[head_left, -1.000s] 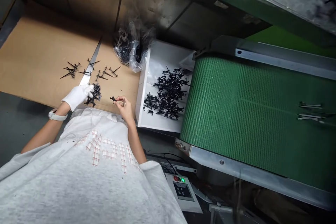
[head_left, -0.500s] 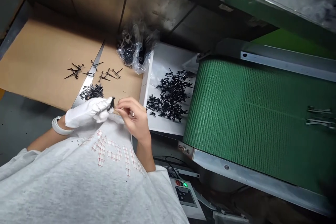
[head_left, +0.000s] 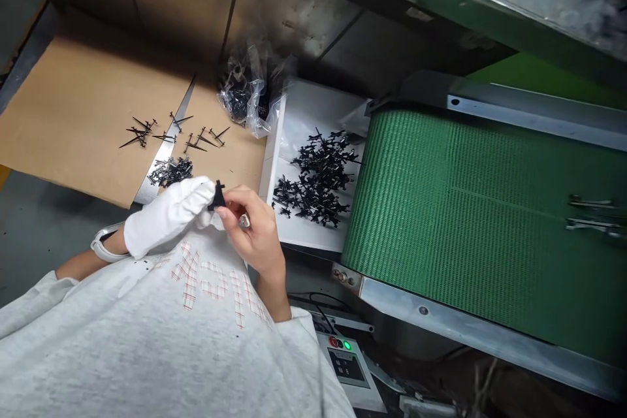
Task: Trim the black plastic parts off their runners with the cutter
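Note:
My left hand [head_left: 169, 215], in a white glove, is closed around a small black part [head_left: 219, 194] with a short cross-shaped top, held in front of my shirt. My right hand [head_left: 257, 228] is bare, its thumb and forefinger at the right side of that part. From the curled fingers sticks the end of a slim silver tool [head_left: 245, 221]; its kind is hidden in my grip. Just beyond my left hand lies a heap of small black pieces [head_left: 171, 171], with several thin, pointed black pieces [head_left: 142, 132] scattered further back.
Brown cardboard [head_left: 83, 104] covers the table, with a metal strip [head_left: 183, 104] across it. A clear plastic bag [head_left: 257, 88] stands behind. A white tray [head_left: 294, 101] holds many black parts [head_left: 326, 176]. To the right is a green conveyor belt [head_left: 465, 222] with metal-looking pieces [head_left: 592, 223].
Both hands have shifted slightly to the right. The black part is turned more upright and shows more of itself between them, and my right fingers now touch it.

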The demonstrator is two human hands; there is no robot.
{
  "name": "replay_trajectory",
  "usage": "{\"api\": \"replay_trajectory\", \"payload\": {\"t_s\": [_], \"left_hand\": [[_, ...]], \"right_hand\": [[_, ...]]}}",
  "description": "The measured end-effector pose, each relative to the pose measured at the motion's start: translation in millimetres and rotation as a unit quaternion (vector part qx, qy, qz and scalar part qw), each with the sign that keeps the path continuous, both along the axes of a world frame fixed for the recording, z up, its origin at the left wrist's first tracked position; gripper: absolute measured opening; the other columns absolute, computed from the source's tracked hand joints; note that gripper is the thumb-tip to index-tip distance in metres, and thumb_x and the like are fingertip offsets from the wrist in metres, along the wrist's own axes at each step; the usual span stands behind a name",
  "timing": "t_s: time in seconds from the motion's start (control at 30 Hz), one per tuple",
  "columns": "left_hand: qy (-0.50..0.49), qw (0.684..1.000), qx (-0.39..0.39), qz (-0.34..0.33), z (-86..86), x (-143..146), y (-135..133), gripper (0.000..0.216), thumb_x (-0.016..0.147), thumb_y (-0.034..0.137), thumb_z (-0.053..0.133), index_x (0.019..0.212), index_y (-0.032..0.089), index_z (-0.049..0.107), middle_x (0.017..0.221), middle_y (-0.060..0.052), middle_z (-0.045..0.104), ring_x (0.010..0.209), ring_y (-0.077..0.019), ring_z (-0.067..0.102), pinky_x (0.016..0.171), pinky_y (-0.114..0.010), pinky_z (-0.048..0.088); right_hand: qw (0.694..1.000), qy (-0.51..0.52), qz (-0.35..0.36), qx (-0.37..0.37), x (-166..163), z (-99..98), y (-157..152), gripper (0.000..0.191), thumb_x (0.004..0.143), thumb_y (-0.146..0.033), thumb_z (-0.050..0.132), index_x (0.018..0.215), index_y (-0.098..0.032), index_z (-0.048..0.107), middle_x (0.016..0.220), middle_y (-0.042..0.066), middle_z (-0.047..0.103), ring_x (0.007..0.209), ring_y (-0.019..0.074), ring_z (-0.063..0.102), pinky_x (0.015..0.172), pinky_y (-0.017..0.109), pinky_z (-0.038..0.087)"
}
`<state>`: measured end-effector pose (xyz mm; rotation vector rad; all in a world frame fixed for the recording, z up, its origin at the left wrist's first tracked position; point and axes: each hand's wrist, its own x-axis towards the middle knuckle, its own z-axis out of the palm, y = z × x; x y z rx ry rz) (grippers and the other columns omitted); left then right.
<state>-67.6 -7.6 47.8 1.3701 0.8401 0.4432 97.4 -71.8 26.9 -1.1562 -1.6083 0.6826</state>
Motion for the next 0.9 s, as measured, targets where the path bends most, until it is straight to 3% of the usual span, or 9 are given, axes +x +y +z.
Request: {"api": "replay_trajectory", "payload": {"t_s": [0.17,0.27,0.37,0.47,0.57,0.67,0.8,0.9], "left_hand": [[-0.014,0.996,-0.006,0.088,-0.8,10.9,-5.2,0.042,0.095,0.051,0.051,0.068,0.021,0.041,0.060,0.004,0.045,0.053,-0.0093,0.040,0.051,-0.023,0.040],[-0.022,0.994,0.017,0.110,5.8,14.5,-4.9,0.043,0.091,0.053,0.056,0.067,0.020,0.042,0.061,0.004,0.044,0.055,-0.0092,0.039,0.052,-0.023,0.041],[-0.022,0.995,0.037,0.092,13.4,14.3,-5.6,0.039,0.093,0.049,0.052,0.068,0.019,0.046,0.062,0.003,0.045,0.056,-0.0095,0.041,0.052,-0.022,0.042],[-0.010,0.996,0.053,0.071,19.5,13.3,-7.4,0.038,0.095,0.042,0.048,0.065,0.020,0.045,0.057,0.004,0.042,0.052,-0.0088,0.039,0.052,-0.022,0.041],[-0.017,0.997,0.052,0.055,22.8,13.2,-8.8,0.035,0.095,0.039,0.049,0.065,0.020,0.046,0.052,0.005,0.039,0.052,-0.0098,0.043,0.055,-0.022,0.044],[-0.045,0.998,0.039,0.033,23.4,12.9,-9.6,0.031,0.095,0.038,0.048,0.069,0.020,0.048,0.053,0.005,0.040,0.059,-0.0123,0.052,0.063,-0.024,0.050],[-0.047,0.998,0.029,0.029,25.2,12.3,-10.4,0.032,0.095,0.035,0.047,0.068,0.020,0.046,0.060,0.003,0.048,0.068,-0.0132,0.058,0.070,-0.025,0.053],[-0.049,0.998,0.009,0.031,28.3,12.9,-11.5,0.039,0.095,0.040,0.049,0.062,0.021,0.038,0.052,0.004,0.038,0.069,-0.0140,0.060,0.069,-0.024,0.052]], "right_hand": [[0.993,-0.117,-0.028,-0.002,-6.3,7.8,-5.2,0.011,0.098,-0.020,0.053,0.109,-0.023,0.051,0.084,0.000,0.063,0.068,0.0123,0.058,0.058,0.027,0.043],[0.990,-0.140,-0.022,0.026,-6.4,13.5,-6.0,0.015,0.102,-0.033,0.051,0.112,-0.022,0.049,0.084,0.000,0.062,0.067,0.0121,0.057,0.056,0.026,0.042],[0.992,-0.122,-0.014,0.028,-1.9,19.6,-5.8,0.038,0.104,-0.055,0.035,0.112,-0.022,0.051,0.082,0.000,0.060,0.067,0.0132,0.057,0.056,0.027,0.044],[0.992,-0.119,-0.032,0.012,3.0,23.6,-6.0,0.042,0.106,-0.054,0.025,0.116,-0.022,0.050,0.085,0.001,0.062,0.071,0.0149,0.058,0.059,0.029,0.047],[0.991,-0.129,-0.025,0.017,4.2,25.6,-6.6,0.034,0.107,-0.045,0.032,0.131,-0.025,0.045,0.092,0.003,0.066,0.075,0.0155,0.061,0.060,0.029,0.050],[0.991,-0.126,-0.007,0.039,2.9,28.4,-7.6,0.040,0.106,-0.043,0.039,0.143,-0.028,0.039,0.094,0.002,0.067,0.073,0.0146,0.060,0.057,0.027,0.051],[0.990,-0.132,-0.004,0.049,1.0,33.3,-8.3,0.042,0.105,-0.042,0.042,0.145,-0.026,0.042,0.088,0.001,0.068,0.068,0.0137,0.057,0.054,0.026,0.049],[0.987,-0.150,-0.009,0.059,0.1,35.5,-7.8,0.041,0.106,-0.041,0.042,0.142,-0.024,0.048,0.085,0.000,0.069,0.064,0.0131,0.054,0.054,0.027,0.046]]}}
